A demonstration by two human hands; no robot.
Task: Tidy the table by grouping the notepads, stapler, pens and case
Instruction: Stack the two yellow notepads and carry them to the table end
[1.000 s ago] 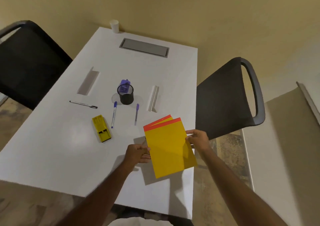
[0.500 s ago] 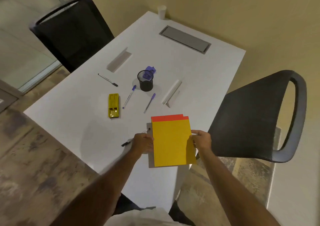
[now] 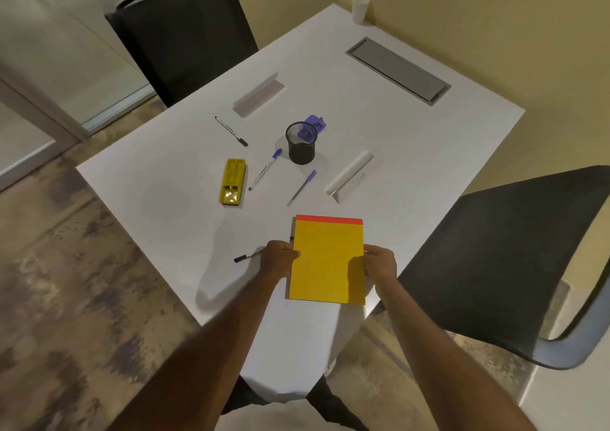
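Yellow notepads (image 3: pixel 326 259) with a red top strip are stacked square near the table's front edge. My left hand (image 3: pixel 279 259) grips their left side and my right hand (image 3: pixel 379 264) grips their right side. A black pen (image 3: pixel 246 257) lies just left of my left hand. Further back lie a yellow case (image 3: pixel 232 181), two blue pens (image 3: pixel 264 170) (image 3: pixel 302 188) and another black pen (image 3: pixel 231 131). A black mesh cup (image 3: pixel 301 146) stands in the middle with a purple stapler (image 3: pixel 315 123) leaning in it.
The white table (image 3: pixel 412 140) has a grey cable hatch (image 3: pixel 397 71) and a paper cup (image 3: pixel 360 8) at the back. Two white angled stands (image 3: pixel 259 95) (image 3: pixel 350 176) lie on it. Black chairs stand at the left (image 3: pixel 181 31) and right (image 3: pixel 505 259).
The fanned pads have been squared into one aligned stack between both hands. My view has swung, so the table sits more diagonally. A black pen by my left hand has come into sight.
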